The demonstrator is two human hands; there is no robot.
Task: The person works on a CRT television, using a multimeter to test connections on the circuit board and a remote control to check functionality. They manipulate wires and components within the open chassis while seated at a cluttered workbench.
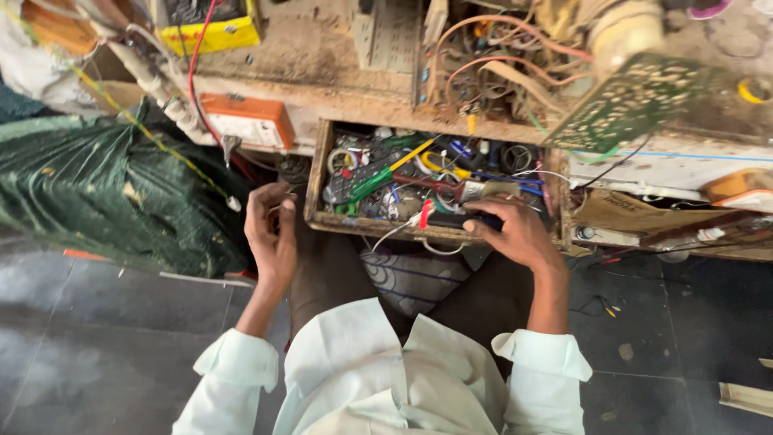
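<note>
At nine o'clock a dark green plastic sack (113, 193) slumps against the worktop (322, 72), with a yellow box (211, 32) at eleven o'clock on the worktop's top and an orange and white box (250, 121) fixed to its front edge just below.

The left hand (272, 234) hangs just left of centre, beside the drawer's left wall, fingers curled loosely inward with the thumb up; something small and pale may sit between the fingertips, but I cannot tell what, or whether it is truly gripped.

At twelve o'clock the open wooden drawer (318, 173) juts from the worktop, crammed with wires, rolls of tape, a green-handled tool (372, 184) and a red-handled tool (427, 185).

The right hand (515, 234) rests on the drawer's front rim at about one o'clock from centre, fingers bent down over a dark flat object (455, 219) lying at the drawer's front edge, pressing or gripping it.

At two o'clock a green perforated circuit board (636, 97) sticks out tilted above a tangle of orange wires (499, 64).
</note>
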